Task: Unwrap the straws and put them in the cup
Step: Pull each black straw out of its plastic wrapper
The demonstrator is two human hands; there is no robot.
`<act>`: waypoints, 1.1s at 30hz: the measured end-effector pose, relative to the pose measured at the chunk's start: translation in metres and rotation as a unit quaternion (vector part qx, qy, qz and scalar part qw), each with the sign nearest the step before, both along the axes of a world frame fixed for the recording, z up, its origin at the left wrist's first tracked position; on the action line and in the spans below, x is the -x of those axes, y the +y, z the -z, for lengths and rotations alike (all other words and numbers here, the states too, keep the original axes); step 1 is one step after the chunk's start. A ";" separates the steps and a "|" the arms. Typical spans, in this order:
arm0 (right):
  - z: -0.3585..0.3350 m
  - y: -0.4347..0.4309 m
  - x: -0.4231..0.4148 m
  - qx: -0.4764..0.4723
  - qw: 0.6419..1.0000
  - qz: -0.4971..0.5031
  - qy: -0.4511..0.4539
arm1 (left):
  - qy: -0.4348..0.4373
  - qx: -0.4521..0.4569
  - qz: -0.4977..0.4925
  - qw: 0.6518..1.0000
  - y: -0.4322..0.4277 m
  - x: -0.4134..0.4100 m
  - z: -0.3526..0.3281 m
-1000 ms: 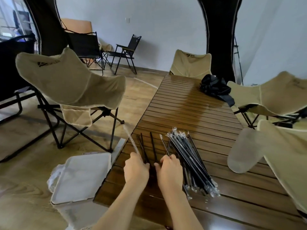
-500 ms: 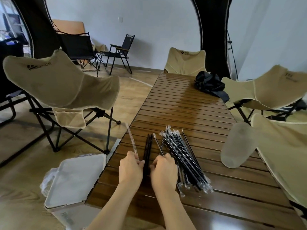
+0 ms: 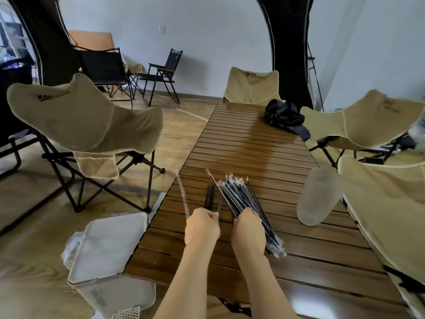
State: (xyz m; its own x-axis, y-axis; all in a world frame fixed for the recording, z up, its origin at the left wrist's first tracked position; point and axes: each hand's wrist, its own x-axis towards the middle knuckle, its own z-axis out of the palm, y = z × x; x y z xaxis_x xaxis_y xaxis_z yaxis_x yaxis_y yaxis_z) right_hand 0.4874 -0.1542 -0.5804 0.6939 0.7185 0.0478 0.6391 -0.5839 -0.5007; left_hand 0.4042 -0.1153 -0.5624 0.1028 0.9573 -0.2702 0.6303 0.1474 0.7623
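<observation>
1. Head view, hands: the left hand (image 3: pixel 202 226) is seen with its fingers curled. An empty clear wrapper (image 3: pixel 182 192) is pinched in it, with the free end pointing to 11 o'clock.
2. The right hand (image 3: pixel 248 229) is curled as well. A single wrapped straw (image 3: pixel 217 186), slanting towards 11 o'clock, appears to be gripped at its near end, though the fingertips are hidden behind the knuckles.
3. Done: a few bare black straws (image 3: pixel 210 196) are laid on the tabletop (image 3: pixel 253 143) between the two hands, at 12 o'clock from the left one. They are judged to be unwrapped but not yet put away.
4. Left: a thick bundle of wrapped straws (image 3: pixel 243 199) is spread at 1 o'clock from the right hand and runs on beneath it, with the near ends showing at 5 o'clock.
5. The frosted cup (image 3: pixel 318 196) is found at 3 o'clock, well apart from the hands, at the tabletop's right edge. No straw is seen inside it, and whether it stands or lies cannot be told.
6. A white bin (image 3: pixel 108 245) is set on the floor at 8 o'clock, beside the tabletop.
7. The task is judged to be at an early stage: most unwrapping and all of the loading remain.
</observation>
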 end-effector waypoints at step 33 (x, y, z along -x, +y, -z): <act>-0.038 -0.064 -0.099 -0.038 0.957 -0.278 -0.072 | 0.058 -0.365 0.351 0.860 -0.004 0.008 -0.017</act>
